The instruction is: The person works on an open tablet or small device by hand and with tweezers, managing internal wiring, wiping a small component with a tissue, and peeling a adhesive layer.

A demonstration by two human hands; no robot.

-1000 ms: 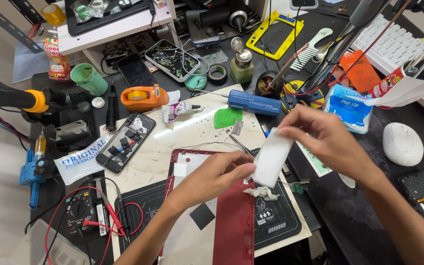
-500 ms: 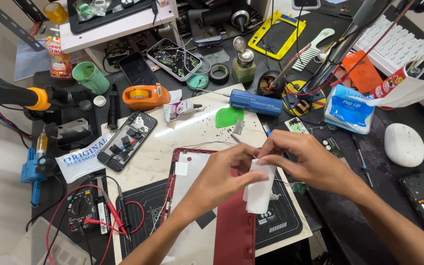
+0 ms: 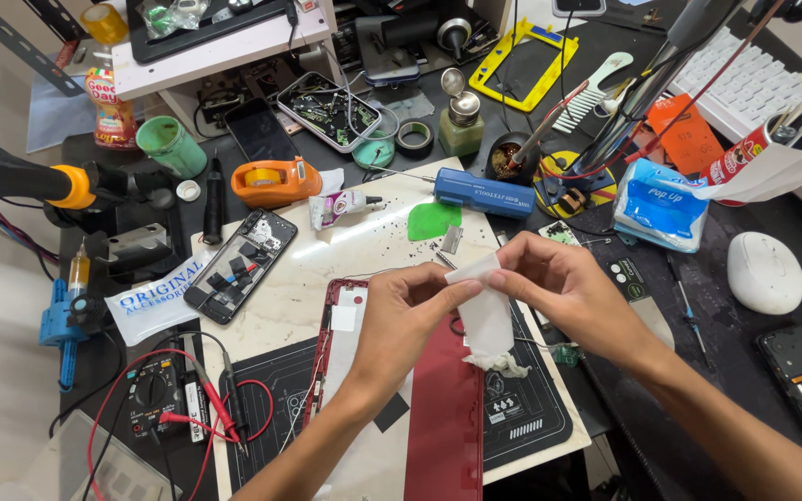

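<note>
Both my hands hold a white tissue [image 3: 486, 315] over the middle of the workbench. My left hand [image 3: 403, 315] pinches its upper left corner, and my right hand [image 3: 563, 292] grips its upper right edge. The tissue hangs down, crumpled at its lower end. Under my hands lies a red phone back cover [image 3: 443, 427] beside a red phone frame [image 3: 338, 325] on a black work mat [image 3: 531, 417]. Whether something small sits inside the tissue is hidden.
An opened phone [image 3: 241, 264] lies to the left by a multimeter [image 3: 155, 399] with red leads. Behind are an orange tape dispenser [image 3: 276, 181], a blue tool [image 3: 485, 193], a green pick [image 3: 433, 221], a tissue pack [image 3: 659, 204], a white mouse [image 3: 765, 271] and cluttered tools.
The tissue came from my right hand alone to both hands. My hands closed in together over the red cover and now pinch the tissue's top edge.
</note>
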